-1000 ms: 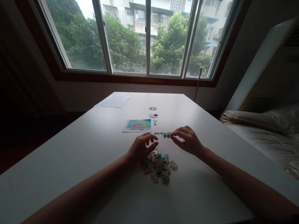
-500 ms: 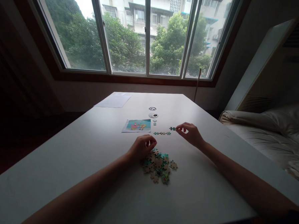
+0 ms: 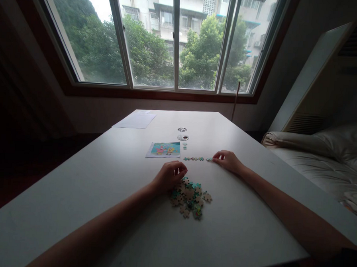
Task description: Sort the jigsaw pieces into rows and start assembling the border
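My right hand (image 3: 228, 161) pinches a jigsaw puzzle piece (image 3: 209, 159) low over the table, its edge just right of a short row of joined puzzle pieces (image 3: 194, 159). A narrow gap shows between that piece and the row. Loosely curled, with thumb and forefinger tips together, my left hand (image 3: 170, 175) rests at the upper left of a heap of loose puzzle pieces (image 3: 188, 197). No piece shows in its fingers. The heap mixes brown backs with teal and green faces. Beyond the left hand lies a picture sheet (image 3: 163, 149) with cartoon figures on teal.
A few puzzle pieces (image 3: 185, 146) lie right of the picture sheet. Two round items (image 3: 183, 133) sit farther back on the white table (image 3: 103, 193). White paper (image 3: 134, 120) lies at the far left corner. A cushioned seat (image 3: 317, 156) stands to the right.
My right hand has lowered the puzzle piece toward the table, bringing it level with the right end of the row. The piece is turned flatter. My left hand stays in place.
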Action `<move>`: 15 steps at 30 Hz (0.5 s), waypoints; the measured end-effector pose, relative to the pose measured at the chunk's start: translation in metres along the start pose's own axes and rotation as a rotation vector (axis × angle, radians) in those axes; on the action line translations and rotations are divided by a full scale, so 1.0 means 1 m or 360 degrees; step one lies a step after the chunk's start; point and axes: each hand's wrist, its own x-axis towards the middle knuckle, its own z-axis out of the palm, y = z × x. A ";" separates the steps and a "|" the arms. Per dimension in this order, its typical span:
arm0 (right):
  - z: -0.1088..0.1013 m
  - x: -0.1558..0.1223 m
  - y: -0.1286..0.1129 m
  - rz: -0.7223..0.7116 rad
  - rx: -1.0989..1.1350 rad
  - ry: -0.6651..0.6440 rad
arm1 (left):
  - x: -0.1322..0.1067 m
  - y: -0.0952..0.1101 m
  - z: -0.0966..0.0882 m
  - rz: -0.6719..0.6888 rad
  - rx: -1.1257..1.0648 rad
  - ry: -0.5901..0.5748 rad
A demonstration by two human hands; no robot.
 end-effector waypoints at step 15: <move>0.013 0.002 -0.008 -0.0068 0.0037 0.0066 | 0.002 0.003 -0.002 0.0091 0.0012 -0.0067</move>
